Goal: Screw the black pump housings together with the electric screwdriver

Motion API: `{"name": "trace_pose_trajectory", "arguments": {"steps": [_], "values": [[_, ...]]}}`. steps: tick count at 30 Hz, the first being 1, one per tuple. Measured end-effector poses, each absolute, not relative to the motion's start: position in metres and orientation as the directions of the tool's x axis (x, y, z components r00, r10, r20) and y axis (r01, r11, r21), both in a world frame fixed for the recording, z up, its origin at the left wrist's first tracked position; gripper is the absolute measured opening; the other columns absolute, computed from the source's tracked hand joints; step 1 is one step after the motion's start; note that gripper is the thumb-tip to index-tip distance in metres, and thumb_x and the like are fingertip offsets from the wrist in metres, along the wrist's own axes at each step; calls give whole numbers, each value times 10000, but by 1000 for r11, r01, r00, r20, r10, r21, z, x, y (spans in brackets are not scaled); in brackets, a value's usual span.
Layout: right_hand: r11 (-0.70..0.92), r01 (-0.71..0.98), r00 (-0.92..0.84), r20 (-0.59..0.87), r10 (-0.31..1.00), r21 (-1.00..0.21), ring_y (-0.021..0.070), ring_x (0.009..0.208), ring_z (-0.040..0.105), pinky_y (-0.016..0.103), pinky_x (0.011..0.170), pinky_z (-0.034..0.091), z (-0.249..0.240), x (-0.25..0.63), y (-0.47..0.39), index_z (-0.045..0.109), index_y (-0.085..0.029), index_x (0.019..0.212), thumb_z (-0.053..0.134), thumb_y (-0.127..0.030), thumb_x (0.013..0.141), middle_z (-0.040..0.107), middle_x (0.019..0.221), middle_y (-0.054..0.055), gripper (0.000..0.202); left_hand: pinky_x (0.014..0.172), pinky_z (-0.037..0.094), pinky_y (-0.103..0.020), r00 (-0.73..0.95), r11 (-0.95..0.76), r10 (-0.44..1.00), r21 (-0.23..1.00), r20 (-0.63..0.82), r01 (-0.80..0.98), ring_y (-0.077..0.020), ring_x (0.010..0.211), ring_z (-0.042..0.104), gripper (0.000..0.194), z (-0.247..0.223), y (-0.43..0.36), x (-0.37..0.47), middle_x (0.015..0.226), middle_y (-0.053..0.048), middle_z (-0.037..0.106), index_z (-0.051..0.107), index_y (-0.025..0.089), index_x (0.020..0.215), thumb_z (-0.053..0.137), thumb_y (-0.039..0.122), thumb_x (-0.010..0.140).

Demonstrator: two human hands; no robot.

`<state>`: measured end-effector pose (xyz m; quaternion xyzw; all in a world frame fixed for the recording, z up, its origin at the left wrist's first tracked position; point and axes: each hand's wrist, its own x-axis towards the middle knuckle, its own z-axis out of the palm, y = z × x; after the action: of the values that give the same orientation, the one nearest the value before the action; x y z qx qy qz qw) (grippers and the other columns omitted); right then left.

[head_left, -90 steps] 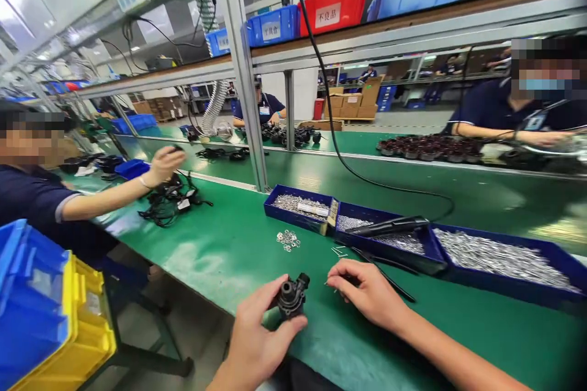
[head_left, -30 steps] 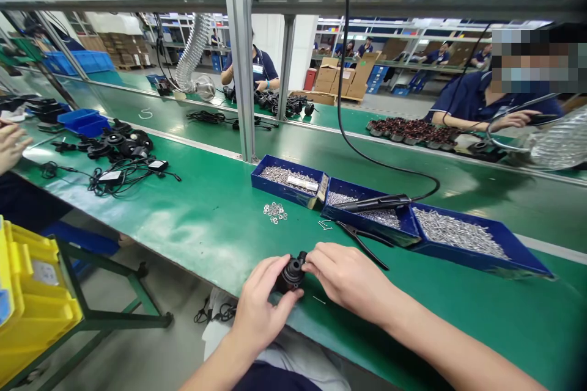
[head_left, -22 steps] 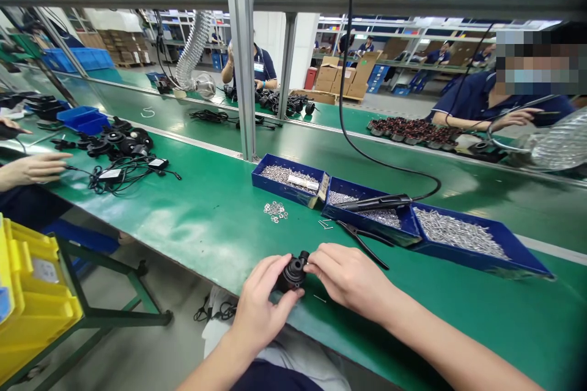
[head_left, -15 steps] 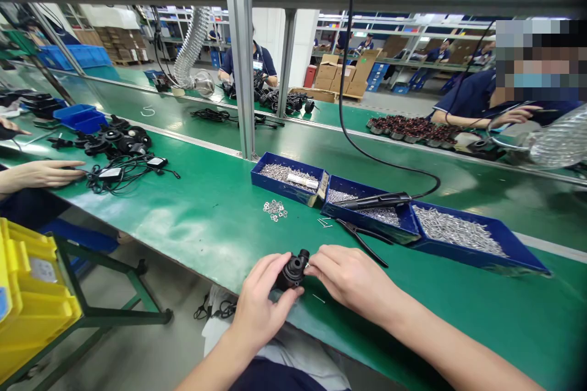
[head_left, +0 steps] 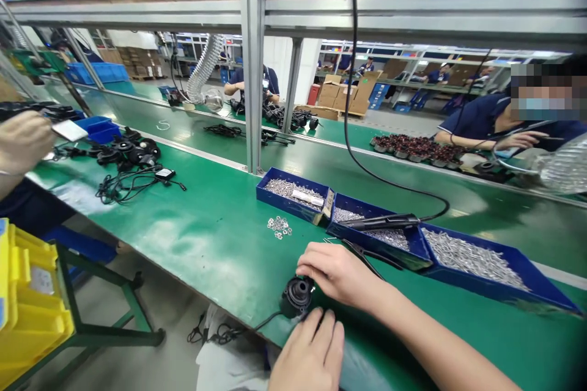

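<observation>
A round black pump-like housing point(head_left: 296, 298) stands on the green bench near its front edge, its ringed opening facing up and a black cable trailing off to the left. My right hand point(head_left: 342, 272) has its thumb and fingers closed at the housing's upper edge, by the side outlet. A small shiny screw point(head_left: 312, 288) shows at the housing's right side. Just in front of the housing, my left hand point(head_left: 309, 351) lies palm down with fingers stretched toward the bench top; its fingertips are partly hidden. Small metal washers point(head_left: 279, 227) lie in a pile farther back.
Blue bins point(head_left: 477, 259) of metal screws and small parts line the back right, with a black pen-shaped tool point(head_left: 380, 221) across the middle one. Black pliers-like handles point(head_left: 373, 256) lie before them. A co-worker's hand point(head_left: 22, 140) and cabled black parts point(head_left: 132, 180) are at left.
My left hand has let go of the housing and moved down and right onto the bench. The housing now rests on the bench, with my right fingers at its upper edge. The view has tilted up.
</observation>
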<state>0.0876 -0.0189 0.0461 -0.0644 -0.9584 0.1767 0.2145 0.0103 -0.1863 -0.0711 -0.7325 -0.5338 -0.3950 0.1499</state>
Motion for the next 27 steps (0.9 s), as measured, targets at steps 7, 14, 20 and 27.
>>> {"name": "trace_pose_trajectory", "arguments": {"steps": [7,14,20,27], "values": [[970,41,-919,372,130,-239,222,736,477,362,647,329,49,86,-20,682,-128,1011,312,-338,1249,554,874,59,487,571,543,-316,234,-399,795,193,560,896,-228,697,600,103,-72,-179,5,743,-24,568,603,170,843,660,120,912],[982,-20,-943,329,44,-190,226,774,467,364,657,328,56,86,-21,688,-125,1005,274,-187,1206,576,933,77,465,664,616,-370,114,-231,880,205,461,951,-280,781,648,208,-66,-200,-2,862,-72,618,558,183,875,594,1,781],[983,-24,-943,332,38,-183,220,795,491,341,661,347,54,92,-18,680,-141,1185,330,-16,1067,574,978,81,391,678,581,-357,139,-263,884,230,447,937,-261,755,623,209,-60,-212,-9,828,-60,583,517,196,872,528,6,783],[979,1,-921,381,80,-202,242,863,541,361,714,428,50,98,-19,549,-201,1483,335,2,1060,613,1059,103,516,622,568,-366,108,-208,920,236,376,949,-273,741,625,228,-55,-210,-12,838,-62,592,506,202,841,571,0,758]]}}
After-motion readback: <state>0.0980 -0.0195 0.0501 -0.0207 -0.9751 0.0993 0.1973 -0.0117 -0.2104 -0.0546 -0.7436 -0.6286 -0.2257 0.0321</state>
